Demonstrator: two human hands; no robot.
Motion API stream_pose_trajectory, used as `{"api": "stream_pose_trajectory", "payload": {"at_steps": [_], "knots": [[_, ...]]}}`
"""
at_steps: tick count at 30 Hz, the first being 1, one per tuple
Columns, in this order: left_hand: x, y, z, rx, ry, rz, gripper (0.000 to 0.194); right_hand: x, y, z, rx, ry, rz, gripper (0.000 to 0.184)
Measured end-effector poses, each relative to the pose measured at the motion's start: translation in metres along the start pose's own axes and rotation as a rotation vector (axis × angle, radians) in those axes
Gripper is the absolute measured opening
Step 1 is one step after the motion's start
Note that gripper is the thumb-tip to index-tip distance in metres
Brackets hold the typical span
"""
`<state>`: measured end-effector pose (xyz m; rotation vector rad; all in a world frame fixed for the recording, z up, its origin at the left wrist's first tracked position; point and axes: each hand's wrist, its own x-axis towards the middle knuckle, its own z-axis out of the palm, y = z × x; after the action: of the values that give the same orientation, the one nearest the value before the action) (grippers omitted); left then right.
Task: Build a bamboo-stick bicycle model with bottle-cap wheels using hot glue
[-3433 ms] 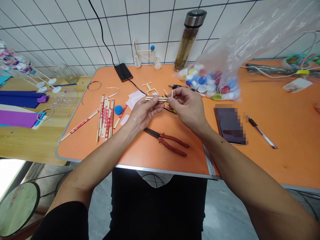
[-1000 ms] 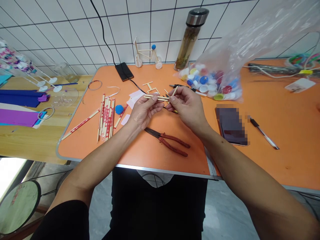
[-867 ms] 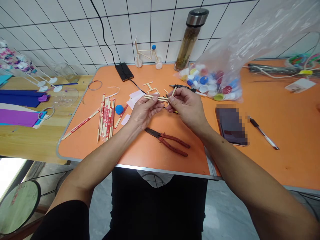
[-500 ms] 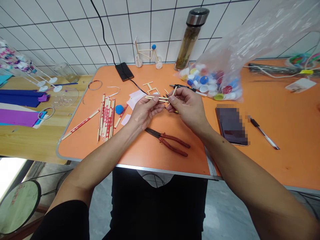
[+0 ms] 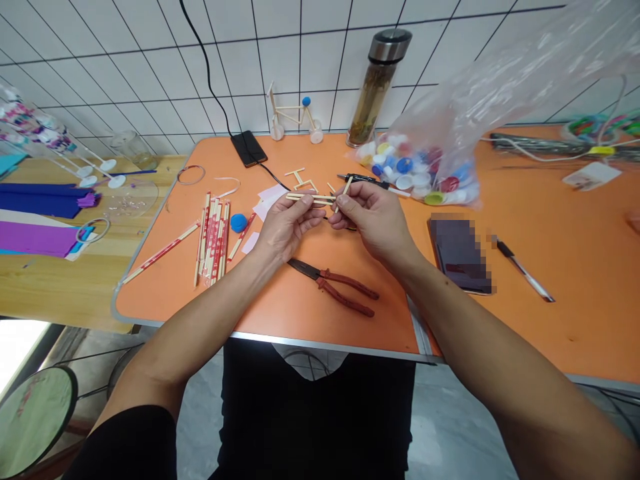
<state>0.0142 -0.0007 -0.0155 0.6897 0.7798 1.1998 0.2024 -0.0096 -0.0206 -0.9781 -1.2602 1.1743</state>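
Note:
My left hand (image 5: 290, 227) pinches a pair of thin wooden sticks (image 5: 310, 198) that lie crosswise, level above the orange table. My right hand (image 5: 373, 217) holds a short wooden stick (image 5: 343, 192) upright-slanted between thumb and fingers, its top near the ends of the left-held pair. Both hands are close together, and the fingers hide where the sticks meet. Just beyond them a small stick frame (image 5: 300, 178) lies on the table. Red-handled pliers (image 5: 333, 287) lie below my hands, and a blue bottle cap (image 5: 239, 223) is left of them.
Paper-wrapped chopsticks (image 5: 213, 240) lie left on the orange table (image 5: 270, 313). Behind stand a stick bicycle model (image 5: 293, 120), a bottle (image 5: 374, 87), and a plastic bag of bottle caps (image 5: 415, 170). Black-handled scissors (image 5: 363, 178), a phone (image 5: 459, 257) and a pen (image 5: 525, 270) lie nearby.
My hands have shifted only slightly, with the short stick in my right hand now closer to the left-held sticks. The view has moved a little, and the objects on the table have stayed in place.

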Motion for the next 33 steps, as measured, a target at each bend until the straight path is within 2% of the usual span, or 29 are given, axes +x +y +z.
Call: {"api": "stream_pose_trajectory", "payload": {"at_steps": [6,12,18,26,33], "knots": [[0.0004,-0.0021,0.0001,-0.005,0.005,-0.002,0.008,-0.0003,-0.0036,0.0028,0.016,-0.005,0.033,0.065],[-0.0001,-0.0056,-0.0015,0.025,-0.035,0.013,0.005,-0.0014,-0.0028,0.0027,-0.02,0.031,0.009,0.058],[-0.0016,-0.0055,0.0002,0.049,-0.023,0.004,0.009,-0.0013,-0.0003,0.0025,-0.051,0.017,-0.001,0.054],[-0.0028,-0.0062,0.0012,0.068,-0.016,0.017,0.018,-0.0021,-0.0011,0.0039,-0.039,0.03,0.003,0.059],[-0.0024,-0.006,0.0005,0.056,-0.012,0.029,0.016,-0.0023,0.0001,0.0041,-0.035,0.022,0.003,0.057]]}}
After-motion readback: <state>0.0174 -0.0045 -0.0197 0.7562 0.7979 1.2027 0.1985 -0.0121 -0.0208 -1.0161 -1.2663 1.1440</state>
